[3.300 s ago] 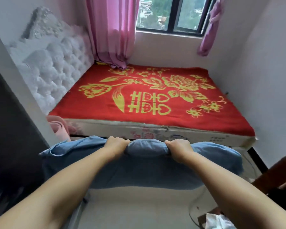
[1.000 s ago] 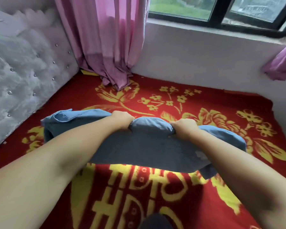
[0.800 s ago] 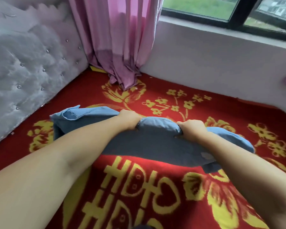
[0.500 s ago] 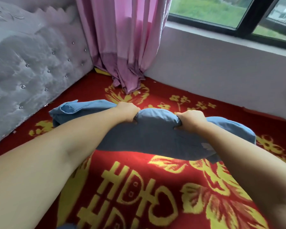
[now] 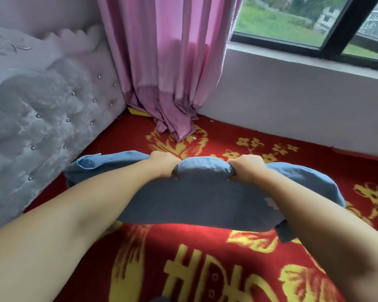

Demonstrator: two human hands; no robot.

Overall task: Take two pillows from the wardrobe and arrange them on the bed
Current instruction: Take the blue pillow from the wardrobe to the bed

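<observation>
A long blue pillow [image 5: 201,199] hangs lengthwise above the bed, which is covered by a red blanket with yellow flowers and characters [image 5: 205,269]. My left hand [image 5: 162,163] grips the pillow's top edge left of its middle. My right hand [image 5: 246,167] grips the same edge a little to the right. The pillow's left end, with an open flap, points toward the padded headboard [image 5: 42,118]. No second pillow is in view, and the wardrobe is out of frame.
A pink curtain [image 5: 170,68] hangs into the far left corner and its hem bunches on the blanket. A white wall under a dark-framed window [image 5: 314,35] runs along the bed's far side. The tufted headboard closes off the left.
I have carried the pillow from the foot of the bed over the mattress, toward the headboard and curtain corner. Both hands have kept the same grip.
</observation>
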